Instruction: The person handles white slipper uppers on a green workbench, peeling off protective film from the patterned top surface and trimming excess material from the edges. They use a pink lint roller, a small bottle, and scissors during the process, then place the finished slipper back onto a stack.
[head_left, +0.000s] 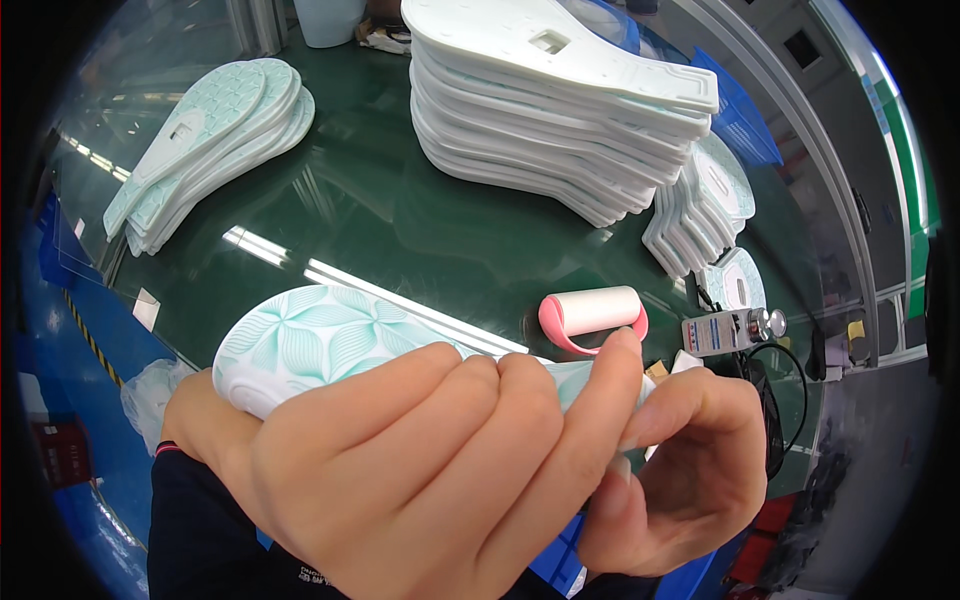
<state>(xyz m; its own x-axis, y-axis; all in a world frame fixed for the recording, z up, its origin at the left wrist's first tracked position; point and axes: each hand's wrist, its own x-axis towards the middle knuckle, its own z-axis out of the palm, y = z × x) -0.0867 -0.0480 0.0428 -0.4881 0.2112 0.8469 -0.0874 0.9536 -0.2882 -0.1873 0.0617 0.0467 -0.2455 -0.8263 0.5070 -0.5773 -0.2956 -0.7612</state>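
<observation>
A paddle-shaped white plastic panel with a mint-green leaf pattern [320,335] is held aslant above the near side of a glossy dark green table [360,225], its rounded end pointing left. It is gripped by the left hand [410,470], whose fingers are bent side by side across it, so that much of its middle is covered. At the narrow end, the thumb and forefinger of the right hand [690,470] are curled toward each other, their tips close together; whether anything is pinched between them cannot be told.

Just beyond the fingertips, a white cylindrical roller with a pink frame [600,312] is seen lying, with a boxy pale bottle with a silvery cap [715,334] placed to its right. Farther back, similar panels are piled in a tall white stack [540,130], a lower mint-patterned stack on the left [215,140] and a small stack on the right [700,215].
</observation>
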